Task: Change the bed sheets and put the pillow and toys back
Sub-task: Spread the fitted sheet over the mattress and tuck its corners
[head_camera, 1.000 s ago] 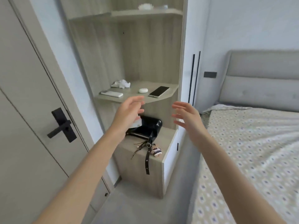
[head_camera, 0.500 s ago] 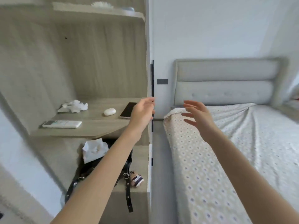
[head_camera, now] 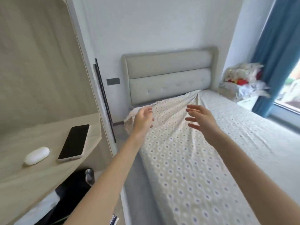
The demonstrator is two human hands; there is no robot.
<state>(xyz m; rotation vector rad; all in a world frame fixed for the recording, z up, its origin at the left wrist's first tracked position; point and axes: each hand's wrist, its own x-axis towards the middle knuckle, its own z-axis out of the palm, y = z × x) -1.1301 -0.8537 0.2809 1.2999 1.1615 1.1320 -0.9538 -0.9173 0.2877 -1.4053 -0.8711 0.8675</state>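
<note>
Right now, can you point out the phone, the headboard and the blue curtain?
phone (head_camera: pixel 73 142): head view, middle of its dark screen.
headboard (head_camera: pixel 168 64): head view, middle of its upper padded panel.
blue curtain (head_camera: pixel 276 54): head view, a fold in its upper part.

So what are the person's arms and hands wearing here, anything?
Nothing visible: the left hand and right hand are ungloved and ringless. The left forearm and right forearm are bare to the frame's edge, with no sleeves, watch or bracelets.
</note>
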